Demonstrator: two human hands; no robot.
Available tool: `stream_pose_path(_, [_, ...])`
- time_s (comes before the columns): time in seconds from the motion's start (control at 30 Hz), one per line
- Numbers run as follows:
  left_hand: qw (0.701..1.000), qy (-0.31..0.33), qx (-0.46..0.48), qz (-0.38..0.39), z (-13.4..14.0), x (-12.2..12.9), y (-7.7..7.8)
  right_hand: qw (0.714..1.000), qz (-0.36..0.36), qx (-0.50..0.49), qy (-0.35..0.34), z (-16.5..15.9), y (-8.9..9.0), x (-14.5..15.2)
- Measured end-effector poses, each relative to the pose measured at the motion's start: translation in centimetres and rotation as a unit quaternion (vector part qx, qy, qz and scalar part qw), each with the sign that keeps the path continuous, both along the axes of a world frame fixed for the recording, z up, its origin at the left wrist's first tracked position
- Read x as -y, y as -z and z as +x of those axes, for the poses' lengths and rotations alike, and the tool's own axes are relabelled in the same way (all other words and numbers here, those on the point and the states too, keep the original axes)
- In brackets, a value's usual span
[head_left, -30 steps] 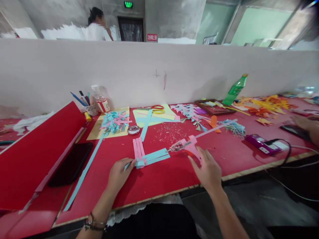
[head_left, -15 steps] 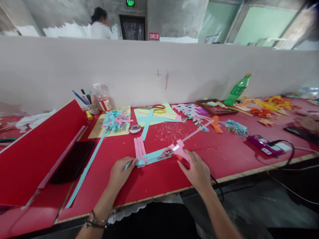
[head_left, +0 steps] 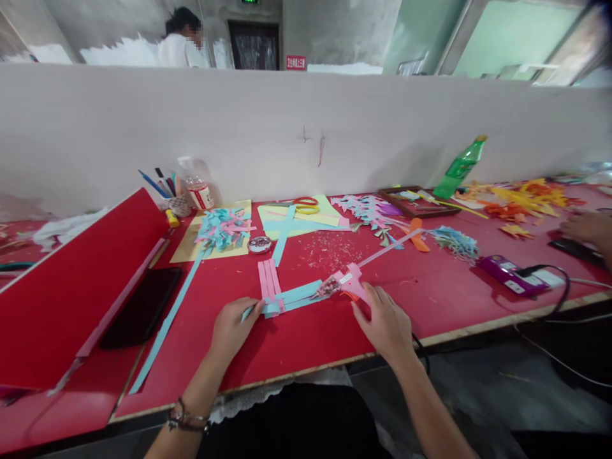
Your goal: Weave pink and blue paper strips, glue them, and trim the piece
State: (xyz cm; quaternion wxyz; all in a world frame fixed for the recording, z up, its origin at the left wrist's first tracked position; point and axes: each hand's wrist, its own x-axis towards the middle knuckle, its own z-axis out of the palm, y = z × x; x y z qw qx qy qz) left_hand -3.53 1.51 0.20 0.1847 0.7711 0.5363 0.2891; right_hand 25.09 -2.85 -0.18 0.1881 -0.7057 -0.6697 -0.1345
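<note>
Woven pink and blue paper strips lie on the red table in front of me. My left hand pinches their left end between thumb and fingers. A pink hot glue gun is gripped in my right hand; a pale glue stick pokes out of its back. The gun's nozzle points left, over or on the blue strips, and I cannot tell whether it touches them. A long blue paper strip lies to the left of my left hand.
A black phone lies beside a leaning red board. Behind are scissors on paper sheets, a pen cup, a clear bottle and fringed paper. To the right are a green bottle, a purple device and another person's hand.
My right hand and the glue gun have shifted slightly to the right. My left hand keeps its pinch on the strips. At the far right, the other person's hand has moved a little.
</note>
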Motion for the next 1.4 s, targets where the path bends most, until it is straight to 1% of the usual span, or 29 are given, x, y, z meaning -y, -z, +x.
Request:
stream_pose_path(0.33, [1.0, -0.004, 0.007, -0.001, -0.1, 0.0, 0.0, 1.0, 0.002, 0.002, 0.007, 1.3, 0.0, 0.1])
stream_pose_path(0.7, [1.0, -0.001, 0.005, 0.003, 0.0, -0.1, 0.0, 1.0, 0.005, 0.007, 0.014, 1.8, -0.6, 0.2])
stream_pose_path(0.87, [1.0, -0.002, 0.009, 0.002, 0.0, 0.0, 0.0, 1.0, 0.005, 0.016, 0.025, 2.4, -0.8, 0.3])
stream_pose_path(1.0, [1.0, -0.006, 0.004, 0.001, 0.0, 0.0, -0.1, 0.999, 0.007, 0.002, 0.035, 2.7, -1.0, 0.4])
stream_pose_path(1.1, [1.0, -0.005, -0.006, -0.003, 0.0, -0.1, 0.0, 0.998, 0.029, -0.032, 0.036, 2.0, -0.9, 0.3])
stream_pose_path(1.2, [1.0, -0.004, -0.016, -0.002, 0.0, -0.1, -0.1, 0.997, 0.045, -0.058, -0.002, 0.6, -0.6, 0.1])
stream_pose_path(1.3, [1.0, -0.003, -0.015, -0.001, 0.1, 0.0, -0.1, 0.997, 0.038, -0.056, -0.031, -1.0, -0.3, -0.2])
stream_pose_path(1.4, [1.0, -0.006, -0.015, -0.004, 0.1, 0.0, -0.2, 0.997, 0.043, -0.053, -0.036, -1.8, -0.4, -0.3])
